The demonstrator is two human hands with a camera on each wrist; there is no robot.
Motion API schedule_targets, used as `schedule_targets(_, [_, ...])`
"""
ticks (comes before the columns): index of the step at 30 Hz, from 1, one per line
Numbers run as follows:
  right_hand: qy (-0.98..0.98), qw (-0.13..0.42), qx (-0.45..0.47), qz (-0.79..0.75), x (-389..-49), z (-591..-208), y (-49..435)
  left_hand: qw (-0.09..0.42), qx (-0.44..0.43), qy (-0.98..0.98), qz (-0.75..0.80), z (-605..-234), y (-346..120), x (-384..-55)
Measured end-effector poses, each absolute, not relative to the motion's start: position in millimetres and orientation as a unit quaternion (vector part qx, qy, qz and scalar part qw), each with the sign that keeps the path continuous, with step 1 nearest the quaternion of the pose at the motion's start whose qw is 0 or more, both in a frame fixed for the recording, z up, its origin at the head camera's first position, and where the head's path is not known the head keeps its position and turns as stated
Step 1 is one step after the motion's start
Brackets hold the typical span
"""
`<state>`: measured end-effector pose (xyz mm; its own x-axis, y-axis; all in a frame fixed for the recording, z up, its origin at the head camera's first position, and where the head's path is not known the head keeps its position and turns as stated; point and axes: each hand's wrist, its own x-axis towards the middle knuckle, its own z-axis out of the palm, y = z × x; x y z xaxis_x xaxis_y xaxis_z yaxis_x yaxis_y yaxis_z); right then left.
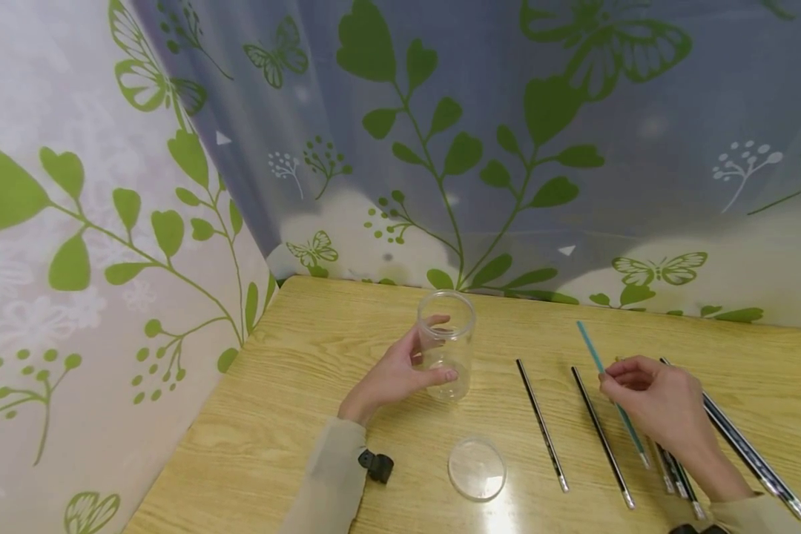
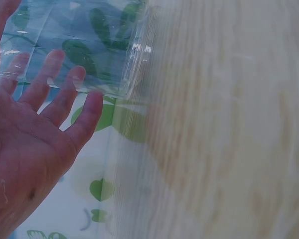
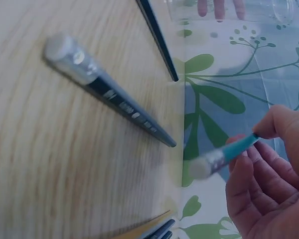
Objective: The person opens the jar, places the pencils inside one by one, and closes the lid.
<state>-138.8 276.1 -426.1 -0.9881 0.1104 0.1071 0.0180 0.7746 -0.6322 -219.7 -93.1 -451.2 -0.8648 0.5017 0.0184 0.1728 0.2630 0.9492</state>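
Observation:
My left hand [image 1: 400, 372] holds a clear plastic jar [image 1: 459, 352], thumb on the near side and fingers round the far side. The jar stands upright with its top uncovered. In the left wrist view the fingers [image 2: 70, 94] lie along the jar's see-through wall. My right hand [image 1: 667, 404] pinches a teal pencil [image 1: 590, 345] between thumb and fingertips. Its eraser end [image 3: 205, 167] points toward the camera in the right wrist view. Between the hands two dark pencils [image 1: 543, 426] lie apart on the table.
A round clear lid [image 1: 477, 469] lies flat in front of the jar. Several more pencils [image 1: 750, 451] lie beside and under my right hand. The wooden table [image 1: 294, 356] meets a leaf-patterned cloth [image 1: 400, 245] at its back edge.

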Motion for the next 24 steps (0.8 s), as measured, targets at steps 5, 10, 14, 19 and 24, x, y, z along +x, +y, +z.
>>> schedule_targets(5, [-0.920,0.071,-0.034,0.384,-140,-425,275,0.145,0.217,0.783,0.565,-451,-93,-220])
schedule_targets(10, [-0.903,0.093,-0.023,0.419,-140,-423,273,0.147,0.216,0.784,0.564,-451,-94,-219])
schedule_targets(14, [-0.892,0.105,-0.019,0.439,-140,-417,271,0.147,0.220,0.782,0.565,-451,-94,-218])
schedule_targets(19, [-0.868,0.120,-0.012,0.481,-143,-408,268,0.146,0.223,0.782,0.563,-450,-94,-219])
schedule_targets(24, [-0.845,0.149,0.000,0.514,-147,-395,263,0.148,0.221,0.782,0.564,-449,-94,-219])
